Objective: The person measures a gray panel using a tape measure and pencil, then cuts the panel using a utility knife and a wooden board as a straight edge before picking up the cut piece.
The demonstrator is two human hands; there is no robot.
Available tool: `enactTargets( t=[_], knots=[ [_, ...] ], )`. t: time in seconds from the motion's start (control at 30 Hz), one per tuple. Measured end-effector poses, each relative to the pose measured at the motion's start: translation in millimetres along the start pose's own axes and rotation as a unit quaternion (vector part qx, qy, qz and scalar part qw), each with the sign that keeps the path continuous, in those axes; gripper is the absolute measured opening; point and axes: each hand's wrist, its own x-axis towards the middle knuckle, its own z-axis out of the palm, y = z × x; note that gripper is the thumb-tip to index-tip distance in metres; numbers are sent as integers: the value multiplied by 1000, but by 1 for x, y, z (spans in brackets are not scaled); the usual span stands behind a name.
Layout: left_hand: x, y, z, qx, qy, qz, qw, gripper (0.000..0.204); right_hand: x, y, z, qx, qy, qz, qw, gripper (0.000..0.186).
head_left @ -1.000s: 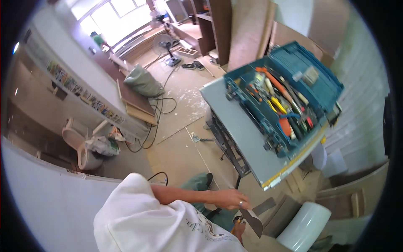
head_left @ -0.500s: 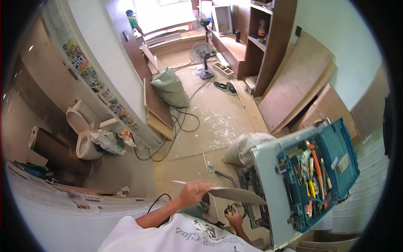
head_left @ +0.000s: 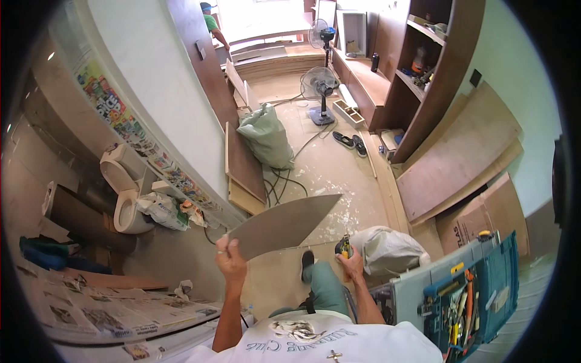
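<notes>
My left hand (head_left: 231, 259) grips one end of a thin grey-brown sheet (head_left: 279, 228), its fingers wrapped over the edge. The sheet is held up in front of me and tapers to a point at its far right end. In my right hand (head_left: 353, 265) is a small yellow-and-black hand tool (head_left: 343, 247); its exact kind is too small to make out. A white sack (head_left: 387, 251) stands just right of that hand. On a grey work surface (head_left: 411, 296) at the lower right lies an opened teal toolbox (head_left: 499, 302) full of hand tools.
Ahead stand a green sack (head_left: 266, 136), a floor fan (head_left: 321, 97) and a pair of shoes (head_left: 349, 143). Boards (head_left: 460, 154) lean against the right wall. Cables (head_left: 281, 184) cross the floor. Another person (head_left: 213, 27) is at the far left, near the window.
My view has swung right, away from the work surface. The sheet has moved off that surface and turned its broad face into view. Both hands keep their holds.
</notes>
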Motion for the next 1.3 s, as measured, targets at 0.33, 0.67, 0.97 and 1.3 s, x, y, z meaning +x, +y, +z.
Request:
enactTargets(
  t=[0.33, 0.67, 0.97, 1.3],
  knots=[
    [206, -102, 176, -162, 119, -109, 973, 14, 285, -47, 35, -37, -29, 43, 998, 91],
    [417, -128, 357, -145, 166, -98, 970, 16, 526, -126, 7, -91, -84, 17, 992, 90],
    [623, -203, 548, -115, 132, -69, 982, 20, 737, -162, 27, -57, -14, 98, 993, 92],
    [863, -274, 737, -132, 133, -52, 981, 19, 957, -225, 34, -26, 91, 249, 964, 93]
  ],
)
